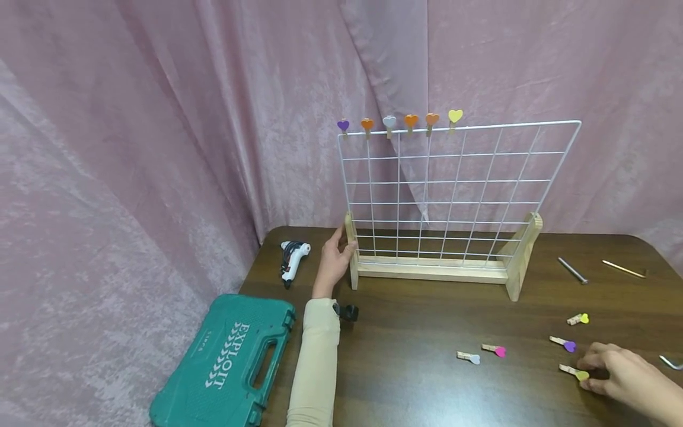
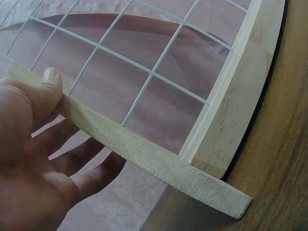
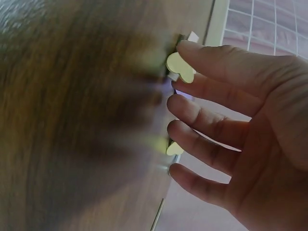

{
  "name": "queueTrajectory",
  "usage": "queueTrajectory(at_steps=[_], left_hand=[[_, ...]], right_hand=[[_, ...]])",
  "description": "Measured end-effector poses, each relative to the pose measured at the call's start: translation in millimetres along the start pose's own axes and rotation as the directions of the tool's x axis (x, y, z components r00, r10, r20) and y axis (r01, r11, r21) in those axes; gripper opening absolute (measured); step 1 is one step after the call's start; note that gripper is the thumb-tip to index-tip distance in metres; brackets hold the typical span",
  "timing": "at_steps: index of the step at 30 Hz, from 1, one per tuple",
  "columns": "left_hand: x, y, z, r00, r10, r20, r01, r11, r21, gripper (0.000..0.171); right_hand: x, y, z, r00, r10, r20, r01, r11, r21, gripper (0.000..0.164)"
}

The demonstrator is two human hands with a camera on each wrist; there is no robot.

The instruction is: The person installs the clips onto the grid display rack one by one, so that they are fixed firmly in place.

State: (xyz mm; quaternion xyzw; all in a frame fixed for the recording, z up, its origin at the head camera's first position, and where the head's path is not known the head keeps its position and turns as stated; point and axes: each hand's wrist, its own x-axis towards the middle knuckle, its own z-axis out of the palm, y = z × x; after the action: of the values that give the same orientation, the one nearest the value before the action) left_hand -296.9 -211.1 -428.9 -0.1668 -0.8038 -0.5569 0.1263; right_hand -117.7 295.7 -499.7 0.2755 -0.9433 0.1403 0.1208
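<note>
My left hand [image 1: 335,261] grips the left wooden upright [image 2: 154,156] of a stand that holds a white wire grid [image 1: 453,190]. Its thumb lies on one side of the upright and the fingers on the other. Low over the table on the right, my right hand [image 1: 621,376] reaches around a small wooden clothespin with a yellow-green heart [image 1: 580,375]. In the right wrist view, that heart [image 3: 180,67] sits between the thumb and the index finger, and the other fingers are spread. A purple-heart clothespin [image 1: 568,346] lies just beyond these fingers.
Several heart clothespins, including an orange one [image 1: 411,121], line the grid's top left. On the table lie white [image 1: 469,357], pink [image 1: 497,350] and yellow [image 1: 578,319] ones. A bolt [image 1: 573,270] and hex keys [image 1: 623,268] lie right; a glue gun [image 1: 293,261] and green case [image 1: 229,350] left.
</note>
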Motion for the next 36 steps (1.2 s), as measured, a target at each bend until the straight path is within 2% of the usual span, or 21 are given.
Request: queueTrajectory(at_steps=[4,6,12,16,18,21,23,28,33,36], left_hand=[[0.6,-0.1,0.8,1.000,0.016,-0.001,-0.016,1.000,0.003,0.050],[1.0,-0.4,1.0,1.000,0.020,-0.002,-0.020,1.000,-0.003,0.050],[1.7,-0.8,1.1,0.999,0.034,0.004,-0.034,0.999,-0.018,0.051],[1.1,-0.3,0.2,1.000,0.026,0.009,-0.026,1.000,-0.018,0.051],[0.7,0.2,-0.2,1.000,0.021,0.010,-0.021,1.000,-0.018,0.052],[0.1,0.8,-0.2,1.000,0.016,0.002,-0.016,1.000,-0.008,0.052],[-0.8,1.5,-0.1,1.000,0.010,-0.002,-0.010,1.000,-0.001,0.052],[-1.7,1.7,0.3,1.000,-0.001,-0.009,0.002,1.000,0.011,0.052],[-0.2,-1.8,0.6,1.000,0.005,-0.007,-0.005,1.000,0.007,0.052],[3.4,-14.9,2.1,1.000,-0.008,-0.010,0.008,1.000,0.006,0.053]], right_hand=[[2,-1,2,0.998,-0.035,-0.053,0.034,0.999,-0.018,0.029],[3,-1,2,0.998,-0.030,-0.053,0.029,0.999,-0.020,0.030],[4,-3,-2,0.999,0.028,0.021,-0.028,1.000,0.004,0.037],[9,-5,-8,0.992,0.060,0.114,-0.066,0.997,0.050,0.039],[14,-5,-12,0.992,0.052,0.115,-0.060,0.996,0.066,0.041],[22,-5,-21,0.998,0.020,0.053,-0.024,0.997,0.075,0.045],[28,-5,-27,0.999,-0.017,-0.029,0.019,0.996,0.083,0.050],[45,-8,-48,0.986,-0.081,-0.144,0.099,0.988,0.122,0.055],[65,-18,-72,0.976,-0.071,-0.205,0.095,0.989,0.113,0.051],[81,-26,-87,0.970,-0.075,-0.229,0.106,0.987,0.124,0.050]])
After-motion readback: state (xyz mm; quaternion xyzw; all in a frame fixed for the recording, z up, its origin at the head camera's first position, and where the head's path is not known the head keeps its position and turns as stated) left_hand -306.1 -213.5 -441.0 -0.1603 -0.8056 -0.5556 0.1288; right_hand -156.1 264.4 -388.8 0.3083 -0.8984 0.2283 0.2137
